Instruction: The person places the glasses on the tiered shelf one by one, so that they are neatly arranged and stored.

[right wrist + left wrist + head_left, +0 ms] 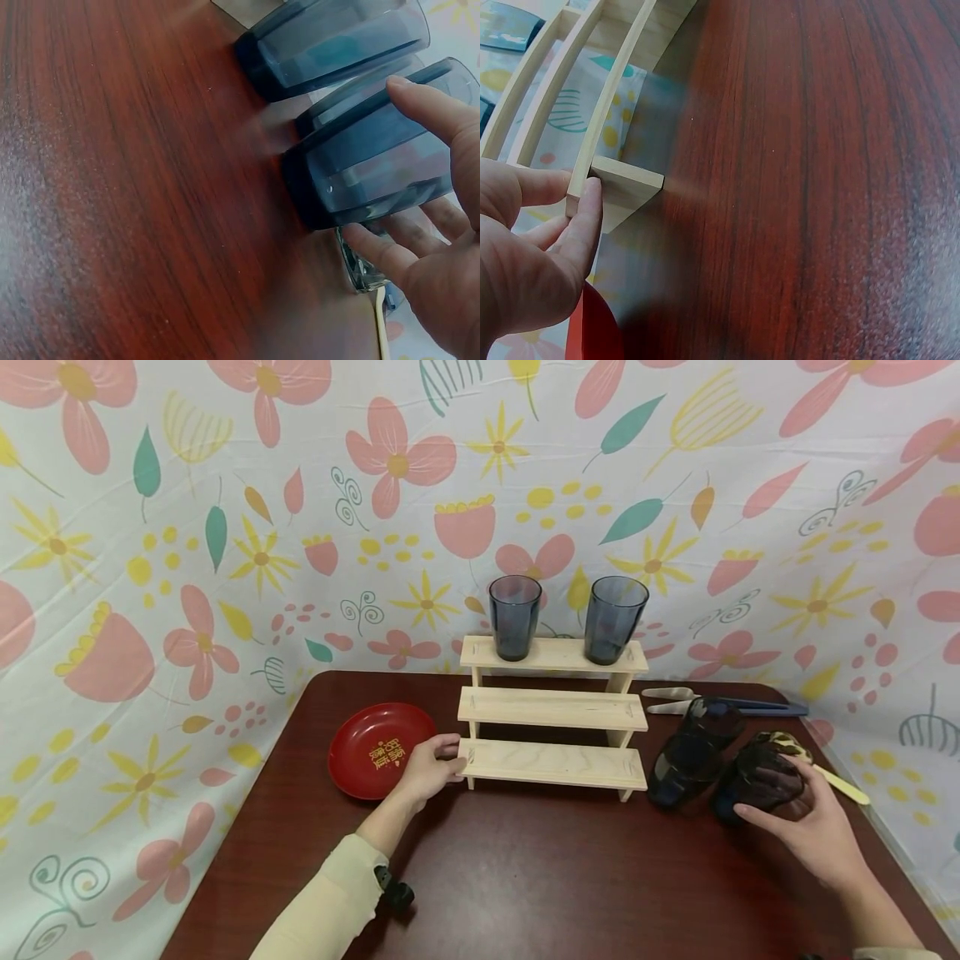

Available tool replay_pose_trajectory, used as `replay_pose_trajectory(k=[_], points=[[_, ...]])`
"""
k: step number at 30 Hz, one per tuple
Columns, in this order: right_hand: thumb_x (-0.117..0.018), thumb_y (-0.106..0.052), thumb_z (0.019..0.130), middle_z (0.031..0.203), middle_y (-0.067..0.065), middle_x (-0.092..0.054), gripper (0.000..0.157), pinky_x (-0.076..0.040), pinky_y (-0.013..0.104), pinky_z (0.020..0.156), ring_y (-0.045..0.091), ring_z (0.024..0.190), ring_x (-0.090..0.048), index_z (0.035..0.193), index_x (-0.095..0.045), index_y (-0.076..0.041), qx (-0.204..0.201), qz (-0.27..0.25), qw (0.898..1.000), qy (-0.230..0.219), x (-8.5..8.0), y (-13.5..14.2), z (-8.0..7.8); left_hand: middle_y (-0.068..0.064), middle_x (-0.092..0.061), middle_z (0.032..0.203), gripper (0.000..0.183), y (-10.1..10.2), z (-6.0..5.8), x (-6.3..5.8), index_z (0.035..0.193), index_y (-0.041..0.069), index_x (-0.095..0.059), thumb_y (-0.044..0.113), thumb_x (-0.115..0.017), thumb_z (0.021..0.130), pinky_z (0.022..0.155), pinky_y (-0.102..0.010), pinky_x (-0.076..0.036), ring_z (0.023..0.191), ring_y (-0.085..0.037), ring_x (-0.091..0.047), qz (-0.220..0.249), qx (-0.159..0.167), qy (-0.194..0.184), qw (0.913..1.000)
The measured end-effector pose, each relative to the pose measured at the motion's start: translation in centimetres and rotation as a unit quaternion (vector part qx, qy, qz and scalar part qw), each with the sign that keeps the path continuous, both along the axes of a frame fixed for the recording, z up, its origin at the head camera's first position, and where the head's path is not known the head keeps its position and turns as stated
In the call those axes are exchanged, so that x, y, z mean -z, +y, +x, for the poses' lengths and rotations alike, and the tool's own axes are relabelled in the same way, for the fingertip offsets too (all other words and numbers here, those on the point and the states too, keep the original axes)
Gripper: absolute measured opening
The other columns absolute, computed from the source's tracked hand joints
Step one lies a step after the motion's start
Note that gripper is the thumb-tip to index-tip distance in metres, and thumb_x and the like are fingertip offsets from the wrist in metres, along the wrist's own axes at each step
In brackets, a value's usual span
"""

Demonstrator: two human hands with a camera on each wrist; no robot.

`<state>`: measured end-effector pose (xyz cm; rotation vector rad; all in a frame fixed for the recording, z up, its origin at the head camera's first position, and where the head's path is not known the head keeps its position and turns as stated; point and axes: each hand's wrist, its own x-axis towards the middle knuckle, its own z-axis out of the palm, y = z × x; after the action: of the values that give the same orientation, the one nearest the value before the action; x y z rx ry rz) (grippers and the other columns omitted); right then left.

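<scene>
A three-step wooden rack [553,762] stands on the dark red table. My left hand [431,770] pinches the left end of its lowest board, thumb and fingers on either side of the wood in the left wrist view. Two blue-tinted glasses [514,618] stand upright on the top board. To the right of the rack, my right hand [821,827] holds another blue-tinted glass [375,161], thumb on one side and fingers on the other. Beside it on the table are more glasses of this kind, one glass [677,770] nearer and one glass [712,722] farther back.
Left of the rack lies a red plate [352,752] with gold characters. Blue-handled utensils [750,703] lie at the back right. Behind the held glass are a patterned glass item [787,744] and a pale yellow handle [843,785]. A flowered cloth [300,527] hangs behind the table.
</scene>
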<state>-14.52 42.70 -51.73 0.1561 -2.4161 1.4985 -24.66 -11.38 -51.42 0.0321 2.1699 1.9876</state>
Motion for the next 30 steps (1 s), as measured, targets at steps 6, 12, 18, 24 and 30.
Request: replay_pose_trajectory(k=[6, 12, 18, 24, 30], points=[[-0.086, 0.008, 0.08, 0.127, -0.006, -0.065, 0.091, -0.056, 0.011, 0.075, -0.006, 0.103, -0.066, 0.156, -0.039, -0.01, 0.028, 0.005, 0.999, -0.02, 0.0, 0.0, 0.4, -0.028, -0.062, 0.126, 0.051, 0.1, -0.1, 0.0, 0.143, -0.01, -0.052, -0.004, -0.066, 0.095, 0.075, -0.035, -0.065, 0.086, -0.022, -0.07, 0.004, 0.003, -0.003, 1.0], [-0.09, -0.012, 0.083, 0.118, -0.022, -0.057, 0.097, -0.053, 0.01, 0.065, -0.01, 0.091, -0.061, 0.162, -0.034, -0.023, 0.091, 0.058, 0.993, -0.056, -0.5, 0.3, 1.2, -0.028, -0.062, 0.126, 0.051, 0.1, 0.0, 0.2, 0.143, -0.011, -0.052, -0.004, -0.067, 0.095, 0.075, -0.035, -0.065, 0.086, -0.023, -0.07, 0.003, 0.003, -0.001, 1.0], [-0.089, -0.012, 0.084, 0.119, -0.017, -0.059, 0.098, -0.05, 0.009, 0.064, -0.007, 0.089, -0.06, 0.162, -0.033, -0.027, 0.114, 0.053, 0.99, -0.057, -2.0, 0.4, 1.7, -0.028, -0.063, 0.125, 0.051, 0.1, 0.0, 0.2, 0.142, -0.011, -0.052, -0.005, -0.067, 0.094, 0.074, -0.035, -0.065, 0.084, -0.022, -0.07, 0.004, 0.001, 0.001, 1.0], [-0.089, -0.001, 0.08, 0.131, -0.019, -0.056, 0.099, -0.046, 0.003, 0.076, -0.01, 0.106, -0.055, 0.16, -0.037, -0.028, 0.119, 0.047, 0.992, -0.014, -4.6, 0.4, 1.6, -0.028, -0.063, 0.125, 0.05, 0.0, 0.0, 0.3, 0.143, -0.01, -0.053, -0.004, -0.067, 0.095, 0.075, -0.035, -0.065, 0.086, -0.022, -0.07, 0.0, -0.002, -0.001, 1.0], [-0.086, 0.008, 0.08, 0.131, -0.016, -0.058, 0.097, -0.047, 0.002, 0.083, -0.01, 0.107, -0.059, 0.16, -0.039, -0.019, 0.096, 0.057, 0.994, 0.02, -7.8, 0.2, 1.5, -0.027, -0.063, 0.126, 0.05, 0.0, -0.1, 0.3, 0.143, -0.009, -0.053, -0.004, -0.067, 0.095, 0.076, -0.035, -0.065, 0.087, -0.022, -0.07, 0.002, -0.005, -0.001, 1.0]])
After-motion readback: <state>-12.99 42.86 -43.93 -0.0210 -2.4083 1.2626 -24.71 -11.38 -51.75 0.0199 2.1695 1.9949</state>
